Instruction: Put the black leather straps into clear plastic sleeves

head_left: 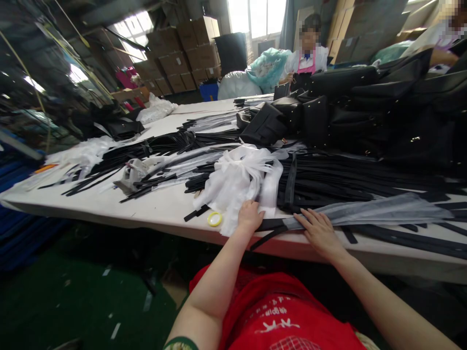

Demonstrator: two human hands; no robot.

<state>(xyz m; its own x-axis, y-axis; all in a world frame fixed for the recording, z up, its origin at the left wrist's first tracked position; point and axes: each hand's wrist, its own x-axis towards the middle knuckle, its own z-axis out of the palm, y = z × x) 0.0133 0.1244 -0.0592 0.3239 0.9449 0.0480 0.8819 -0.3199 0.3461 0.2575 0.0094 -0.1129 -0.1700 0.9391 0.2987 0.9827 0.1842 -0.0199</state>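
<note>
My left hand (251, 217) is closed at the near edge of the table, its fingers curled round the end of a black strap (272, 224). Touching that hand is a fanned pile of white plastic sleeves (237, 177). My right hand (321, 233) lies flat with fingers apart on a clear plastic sleeve (379, 210), which covers part of the strap and stretches off to the right. Behind it a thick bundle of black straps (335, 177) lies across the table. What is under my left palm is hidden.
A yellow tape roll (214, 219) sits near the table edge (146, 219). Black bags (365, 107) are heaped at the back right. More sleeved straps (175, 170) lie to the left. Across the table is a co-worker (307, 56); another is at far right. Cartons (197, 48) are stacked behind.
</note>
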